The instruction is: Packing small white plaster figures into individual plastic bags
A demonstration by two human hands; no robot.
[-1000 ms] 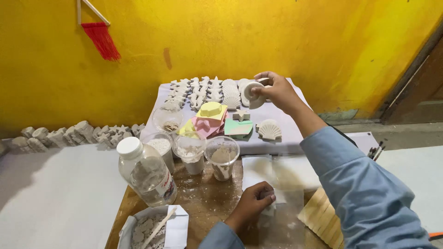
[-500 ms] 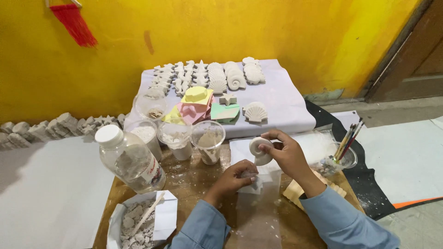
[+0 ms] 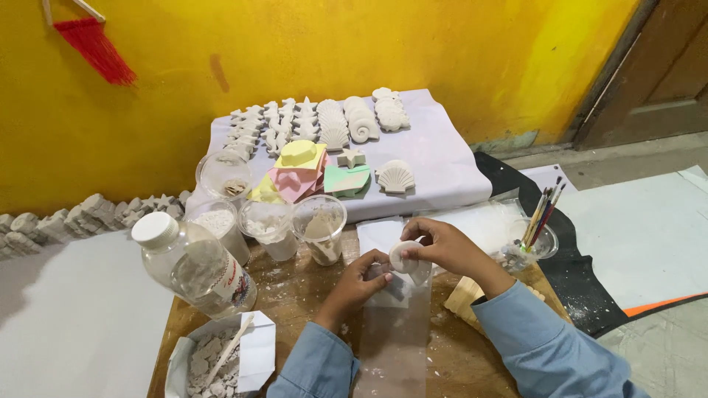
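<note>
Hands are meeting over a wooden tabletop (image 3: pixel 295 295), right hand (image 3: pixel 446 247) fingers pinching a round white plaster piece (image 3: pixel 403 256) while left hand (image 3: pixel 361 276) fingers are steadying it, apparently for inspection.

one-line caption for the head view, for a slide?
Both hands, left hand and right hand, hold a small round white plaster cast over a wooden table, beside clear plastic cups.

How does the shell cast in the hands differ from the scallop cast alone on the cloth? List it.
The held cast is small, round and gripped by the right hand and left hand over the table; the scallop cast is larger, fan-shaped, ribbed and lies flat, untouched, on the cloth. Both are white.
</note>
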